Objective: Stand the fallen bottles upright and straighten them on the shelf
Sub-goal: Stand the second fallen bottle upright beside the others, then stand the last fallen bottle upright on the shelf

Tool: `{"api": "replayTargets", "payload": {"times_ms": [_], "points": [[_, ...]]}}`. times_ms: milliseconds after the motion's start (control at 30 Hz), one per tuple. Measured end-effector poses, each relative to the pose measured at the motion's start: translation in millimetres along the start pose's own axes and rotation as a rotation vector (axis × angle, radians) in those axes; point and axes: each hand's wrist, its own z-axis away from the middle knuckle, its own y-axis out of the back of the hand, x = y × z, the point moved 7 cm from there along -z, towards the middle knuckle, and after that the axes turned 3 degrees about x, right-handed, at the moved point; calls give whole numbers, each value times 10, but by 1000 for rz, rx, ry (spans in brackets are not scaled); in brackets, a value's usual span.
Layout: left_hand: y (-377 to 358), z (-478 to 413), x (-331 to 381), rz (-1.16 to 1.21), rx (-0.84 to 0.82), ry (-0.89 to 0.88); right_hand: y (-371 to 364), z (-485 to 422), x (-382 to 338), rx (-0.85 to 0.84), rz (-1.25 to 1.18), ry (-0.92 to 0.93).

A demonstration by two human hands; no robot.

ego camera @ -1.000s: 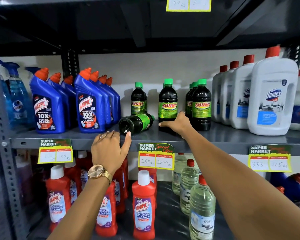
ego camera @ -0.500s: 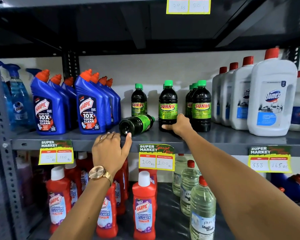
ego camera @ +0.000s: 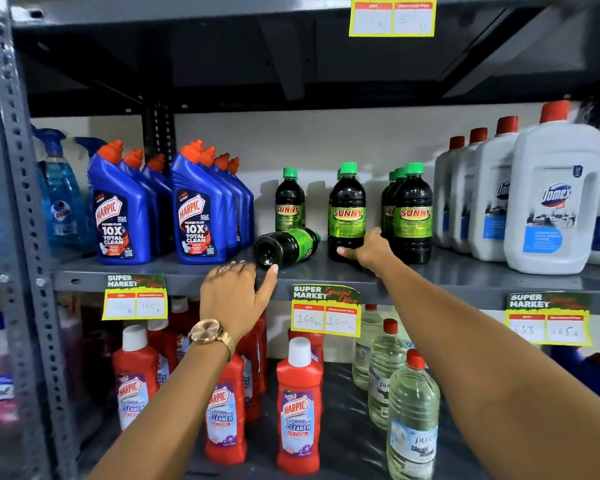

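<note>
A dark Sunny bottle with a green label [ego camera: 286,247] lies on its side on the grey shelf [ego camera: 465,271], base towards me. My left hand [ego camera: 236,296] rests on the shelf's front edge just below it, fingers spread, thumb tip near the bottle's base. An upright Sunny bottle [ego camera: 347,211] stands to its right; my right hand [ego camera: 368,251] wraps around its lower part. Another upright Sunny bottle [ego camera: 289,200] stands behind the fallen one, and a row of them [ego camera: 413,213] stands further right.
Blue Harpic bottles [ego camera: 198,209] crowd the shelf's left part, with spray bottles [ego camera: 61,202] beyond. White Domex jugs [ego camera: 555,199] fill the right. The lower shelf holds red Harpic bottles [ego camera: 298,410] and clear bottles [ego camera: 413,420]. Price tags [ego camera: 326,311] hang on the edge.
My right hand has slid up and back along the base of the upright Sunny bottle, which now stands slightly further back. My left hand and the fallen bottle have barely moved.
</note>
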Motion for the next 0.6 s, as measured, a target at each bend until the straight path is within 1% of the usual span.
{"api": "replayTargets", "payload": {"times_ms": [33,67,100,133,167,200,233,267,333,367,433,467,500,533,600], "points": [[-3,0,-3,-5,-14,-7,33,36,-15,53,-6,1],[-6,-2,-15,-11,-26,-20,103,85,-47,150,14,26],[-6,-7,-32,-18,-33,-42,205,150,-106,286,53,80],[0,-16,-56,-24,-32,-78,313,224,-196,431,86,160],[12,-28,-79,-24,-26,-126,392,305,-299,531,88,255],[26,-42,-112,-19,-19,-173,418,376,-408,551,59,345],[34,-54,-153,-7,-19,-204,380,424,-513,496,38,408],[34,-61,-195,6,-28,-216,290,450,-611,399,56,446],[17,-62,-241,26,-40,-211,14,456,-771,167,163,423],[4,-53,-244,31,-38,-199,-153,427,-813,32,192,358],[-7,-24,-233,43,-30,-160,-469,356,-826,-235,181,139],[-6,-23,-235,43,-30,-134,-567,328,-825,-318,172,39],[-5,-23,-231,43,-35,-111,-620,285,-816,-351,173,-31],[-2,-28,-233,42,-40,-96,-658,228,-815,-348,177,-75],[-6,-31,-237,40,-45,-82,-710,109,-813,-316,176,-97]]}}
